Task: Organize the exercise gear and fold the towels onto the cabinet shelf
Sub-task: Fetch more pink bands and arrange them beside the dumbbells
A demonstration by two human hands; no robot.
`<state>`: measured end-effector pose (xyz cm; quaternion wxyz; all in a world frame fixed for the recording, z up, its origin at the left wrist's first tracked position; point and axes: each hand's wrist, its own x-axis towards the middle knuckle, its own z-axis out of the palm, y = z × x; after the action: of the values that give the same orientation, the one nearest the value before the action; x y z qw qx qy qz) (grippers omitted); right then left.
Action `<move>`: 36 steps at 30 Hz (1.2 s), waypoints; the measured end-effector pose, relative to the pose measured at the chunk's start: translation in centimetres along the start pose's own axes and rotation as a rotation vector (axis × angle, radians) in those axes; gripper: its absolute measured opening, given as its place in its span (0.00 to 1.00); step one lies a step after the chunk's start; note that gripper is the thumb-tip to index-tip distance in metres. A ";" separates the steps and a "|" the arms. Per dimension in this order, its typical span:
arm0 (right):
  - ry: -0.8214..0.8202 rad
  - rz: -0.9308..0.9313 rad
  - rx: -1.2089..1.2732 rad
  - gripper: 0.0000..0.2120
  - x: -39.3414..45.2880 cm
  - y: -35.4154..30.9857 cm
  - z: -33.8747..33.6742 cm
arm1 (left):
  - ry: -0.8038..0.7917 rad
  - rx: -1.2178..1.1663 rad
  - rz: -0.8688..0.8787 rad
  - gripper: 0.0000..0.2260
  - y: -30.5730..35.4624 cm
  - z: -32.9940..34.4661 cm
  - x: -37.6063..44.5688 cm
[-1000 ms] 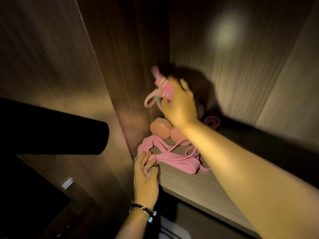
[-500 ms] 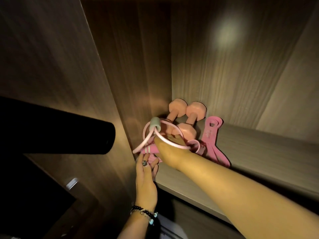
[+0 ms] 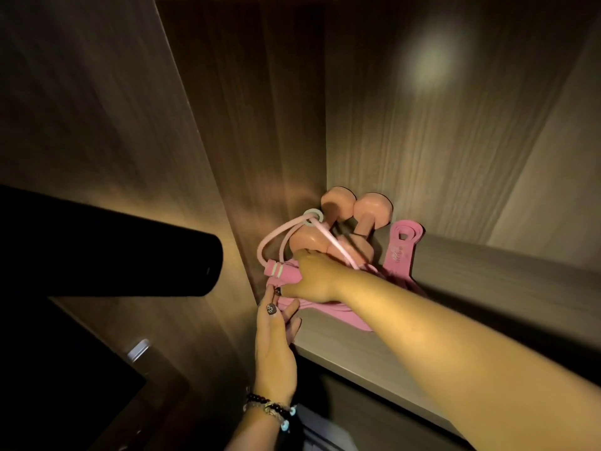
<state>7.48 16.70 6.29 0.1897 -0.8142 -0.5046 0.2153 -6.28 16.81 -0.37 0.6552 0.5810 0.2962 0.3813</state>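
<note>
Where the shelf [image 3: 374,356] meets the cabinet's left wall [image 3: 247,131], both hands work at a pile of pink gear. Nearest, the left hand [image 3: 276,349], with beaded bracelets [image 3: 270,410] at the wrist, reaches up with fingers fairly straight, their tips touching the flat pink bands [image 3: 328,312] at the shelf's front edge; no clear grip shows. Just above it, the right hand [image 3: 317,278] curls around the jump rope handle [image 3: 281,271], which points left. From there the rope [image 3: 274,239] loops up to a pale ring [image 3: 313,216]. Behind, 2 peach dumbbells [image 3: 367,216] lie in the back corner, touching each other. Beside them another pink band [image 3: 399,252] lies flat. At far left a black tube [image 3: 107,242] crosses the view.
</note>
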 end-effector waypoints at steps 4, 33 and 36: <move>0.059 -0.086 -0.047 0.20 -0.8 -0.1 -0.8 | 0.002 0.144 0.054 0.20 1.0 -0.5 0.1; 0.350 -0.050 0.303 0.13 -6.8 2.0 -0.2 | -0.014 0.790 0.182 0.14 1.6 0.2 0.8; 0.242 -0.070 0.020 0.17 -6.1 1.7 0.7 | -0.049 0.759 0.181 0.22 0.7 0.0 0.3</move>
<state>5.95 10.56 5.76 0.2649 -0.8141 -0.5041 0.1138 -6.24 17.09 0.31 0.3643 0.8148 0.3480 0.2869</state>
